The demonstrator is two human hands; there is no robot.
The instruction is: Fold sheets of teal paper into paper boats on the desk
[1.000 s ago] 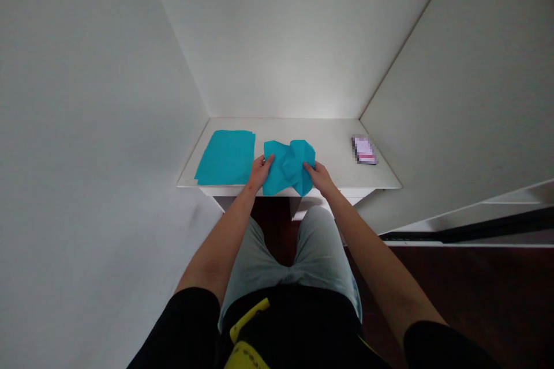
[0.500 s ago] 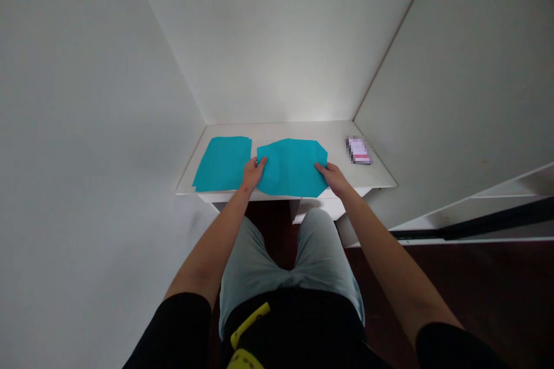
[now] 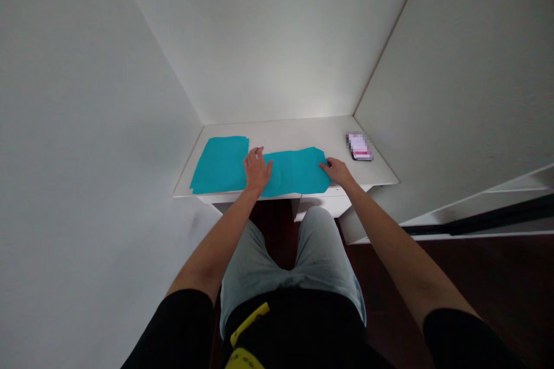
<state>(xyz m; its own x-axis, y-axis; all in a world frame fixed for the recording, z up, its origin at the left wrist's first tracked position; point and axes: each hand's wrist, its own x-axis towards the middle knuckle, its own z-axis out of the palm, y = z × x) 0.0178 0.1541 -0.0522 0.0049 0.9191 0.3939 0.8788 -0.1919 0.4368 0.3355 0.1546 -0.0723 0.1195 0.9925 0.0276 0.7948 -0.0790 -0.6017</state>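
Since the earlier frame, the middle blue sheet (image 3: 298,172) has drawn in from the back edge and is now narrower from front to back. The right hand (image 3: 337,172) has moved slightly outward to the sheet's right end, and the fingers of the left hand (image 3: 257,170) have spread.

The sheet lies near the centre of the worktop (image 3: 294,130), close to the front edge, with its lower edge almost along that edge. Its long axis runs left to right, roughly parallel to the front edge. Its outline is irregular, with the right end tapering to blunt corners. Whether it is paper or cloth cannot be determined from this view.

The left hand is open and palm down, with the fingers wide apart. It sits over the sheet's left end and is not closed on it. The right hand is narrower, with the fingers close together and resting on the right end. Whether it pinches the edge cannot be determined. The two hands are about equally near the sheet, one at each end.

A second blue sheet (image 3: 220,164) lies flat toward the left edge of the worktop, just beside the left hand. A small pixelated flat object (image 3: 359,146) lies near the right edge, well apart from the right hand.
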